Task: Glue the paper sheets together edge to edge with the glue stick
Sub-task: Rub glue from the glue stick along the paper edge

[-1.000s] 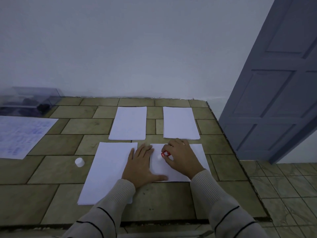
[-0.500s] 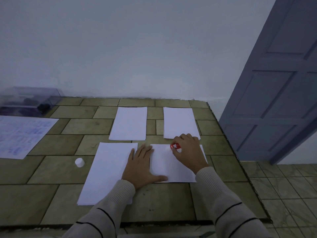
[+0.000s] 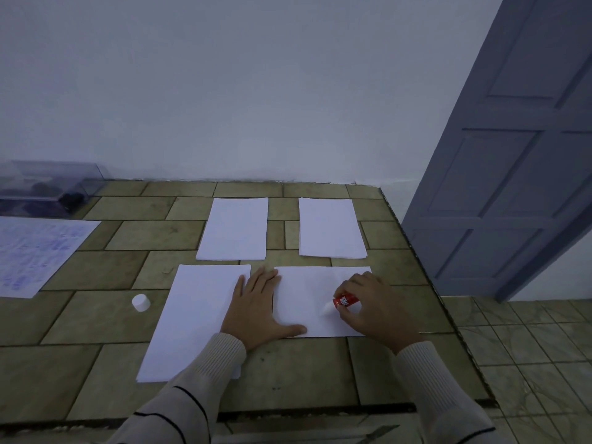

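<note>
Several white paper sheets lie on the tiled table [image 3: 96,363]. A near right sheet [image 3: 307,293] lies sideways, and a tall near left sheet [image 3: 198,315] lies beside it. My left hand [image 3: 259,309] rests flat across the gap between them, thumb on the right sheet's near edge. My right hand [image 3: 371,306] grips a red glue stick [image 3: 344,301], its white tip pointing left and touching the right sheet. Two more sheets sit behind: a far left sheet [image 3: 235,229] and a far right sheet [image 3: 330,229].
The white glue cap [image 3: 141,302] stands left of the near sheets. A printed page [image 3: 35,251] lies at far left, with a clear plastic box [image 3: 48,184] behind it against the wall. The table ends at right near a grey door [image 3: 512,155].
My right hand has carried the glue stick from the right sheet's far edge to the right and back toward me, onto the sheet's middle right. My left hand has stayed put.
</note>
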